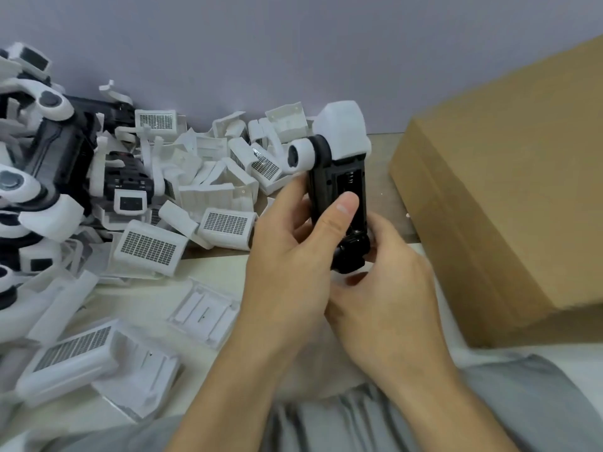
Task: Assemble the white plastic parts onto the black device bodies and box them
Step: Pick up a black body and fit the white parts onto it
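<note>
1. The device (337, 187) is held upright above the surface (208, 275), at centre, between both hands.
2. The left hand (290, 256) grips its middle; the right hand (385, 282) holds its lower end.
3. A cap (342, 132) sits on the device's top.
4. The parts pile (156, 197) lies to the left.
5. The box (509, 197) stands to the right.

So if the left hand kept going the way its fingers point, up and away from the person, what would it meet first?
Probably the pile of white plastic parts just past the left hand, which grips the black device body. Beyond that is the wall; depth is hard to judge.
</note>
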`<state>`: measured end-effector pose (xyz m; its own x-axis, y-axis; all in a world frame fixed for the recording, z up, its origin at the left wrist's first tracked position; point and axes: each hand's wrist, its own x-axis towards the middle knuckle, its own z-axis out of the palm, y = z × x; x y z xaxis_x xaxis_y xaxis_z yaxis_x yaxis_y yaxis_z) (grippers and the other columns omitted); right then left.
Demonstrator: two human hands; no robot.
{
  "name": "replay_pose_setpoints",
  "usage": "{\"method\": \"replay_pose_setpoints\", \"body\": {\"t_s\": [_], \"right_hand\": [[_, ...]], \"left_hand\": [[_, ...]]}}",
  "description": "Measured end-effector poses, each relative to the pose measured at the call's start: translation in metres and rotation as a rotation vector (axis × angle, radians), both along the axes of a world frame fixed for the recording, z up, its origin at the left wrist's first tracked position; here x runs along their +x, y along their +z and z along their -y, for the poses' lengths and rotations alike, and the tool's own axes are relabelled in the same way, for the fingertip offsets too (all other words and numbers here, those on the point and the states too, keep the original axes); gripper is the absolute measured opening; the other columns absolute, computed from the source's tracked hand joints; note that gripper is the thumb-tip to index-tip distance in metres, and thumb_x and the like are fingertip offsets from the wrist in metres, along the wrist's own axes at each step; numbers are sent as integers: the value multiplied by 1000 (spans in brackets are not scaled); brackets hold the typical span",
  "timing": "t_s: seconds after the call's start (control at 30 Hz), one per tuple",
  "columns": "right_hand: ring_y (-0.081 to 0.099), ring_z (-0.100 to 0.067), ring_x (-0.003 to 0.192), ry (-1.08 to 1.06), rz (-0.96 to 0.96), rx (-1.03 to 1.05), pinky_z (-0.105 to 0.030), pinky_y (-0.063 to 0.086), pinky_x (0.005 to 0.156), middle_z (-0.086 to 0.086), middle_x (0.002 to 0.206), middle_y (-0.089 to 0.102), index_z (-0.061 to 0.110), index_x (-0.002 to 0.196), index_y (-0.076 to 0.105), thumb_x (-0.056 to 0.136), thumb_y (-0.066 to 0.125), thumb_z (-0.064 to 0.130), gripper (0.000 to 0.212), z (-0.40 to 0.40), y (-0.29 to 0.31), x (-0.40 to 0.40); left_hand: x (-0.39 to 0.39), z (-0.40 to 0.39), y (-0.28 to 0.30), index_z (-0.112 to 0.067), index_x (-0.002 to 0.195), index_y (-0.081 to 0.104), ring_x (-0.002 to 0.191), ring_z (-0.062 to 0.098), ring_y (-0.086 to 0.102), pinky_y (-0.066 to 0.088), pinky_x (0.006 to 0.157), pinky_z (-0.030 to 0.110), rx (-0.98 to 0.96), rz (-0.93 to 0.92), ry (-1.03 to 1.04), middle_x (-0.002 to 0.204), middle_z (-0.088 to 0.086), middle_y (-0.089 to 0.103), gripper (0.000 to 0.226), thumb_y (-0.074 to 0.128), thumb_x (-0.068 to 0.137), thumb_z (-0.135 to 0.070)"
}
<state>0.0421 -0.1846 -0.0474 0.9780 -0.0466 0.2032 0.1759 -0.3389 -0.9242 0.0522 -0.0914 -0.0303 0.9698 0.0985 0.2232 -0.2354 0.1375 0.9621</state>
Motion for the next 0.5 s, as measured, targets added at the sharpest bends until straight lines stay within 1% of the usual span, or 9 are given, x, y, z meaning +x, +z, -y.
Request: {"method": "replay_pose_setpoints", "body": {"t_s": [0.07,0.1,0.17,0.23,0.3,0.37,0.4,0.47,0.5], "right_hand": [[63,12,79,-8,-5,-13,-1,41,58,23,81,70,34,98,66,58,70,43,42,1,1,0],[63,14,76,-15,-2,-28,-1,40,56,24,79,70,33,94,67,57,70,43,40,2,1,0],[62,14,73,-26,8,-60,-1,40,54,31,78,68,32,87,67,53,68,53,41,4,3,0],[64,13,73,-25,11,-66,-2,43,55,33,77,67,32,86,68,50,61,60,46,6,3,0],[64,13,74,-10,3,-37,-2,43,56,32,79,69,33,89,69,51,63,59,46,7,2,0],[65,13,79,37,-18,-9,-2,43,59,31,84,70,34,96,69,57,66,53,44,5,-1,0],[65,12,83,75,-30,10,-3,45,63,31,88,71,34,101,68,62,67,48,41,5,-1,0],[65,10,95,141,-21,66,-5,47,74,28,98,72,36,110,65,74,72,33,37,6,-1,1],[64,10,102,149,1,94,-7,47,81,26,105,71,36,118,63,78,69,27,41,7,-2,2]], "left_hand": [[0,0,0,-13,107,69,86,11,73,54,70,16,29,5,-3,97,7,75,15,65,93,-17],[0,0,1,-14,107,70,87,14,73,55,71,17,35,8,-14,97,8,75,17,64,91,-18],[0,-2,3,-14,109,70,87,13,73,55,71,17,31,14,-48,98,9,75,19,64,91,-14],[-1,-3,4,-13,110,69,86,10,73,55,71,16,35,15,-67,98,9,75,18,65,93,-8],[0,-4,3,-16,107,70,86,11,73,55,70,17,56,21,-61,96,7,76,19,66,89,-10],[0,-4,2,-23,102,71,86,13,73,56,70,19,105,34,-41,93,2,76,20,65,85,-14],[-1,-4,2,-27,99,71,87,13,73,57,71,21,142,45,-26,91,-1,76,21,65,83,-14],[-1,-4,1,-34,96,71,88,12,71,58,76,28,242,78,30,89,-7,76,25,66,80,-15],[0,-5,0,-35,93,70,87,11,70,57,76,27,301,97,71,87,-10,75,25,67,79,-15]]}}
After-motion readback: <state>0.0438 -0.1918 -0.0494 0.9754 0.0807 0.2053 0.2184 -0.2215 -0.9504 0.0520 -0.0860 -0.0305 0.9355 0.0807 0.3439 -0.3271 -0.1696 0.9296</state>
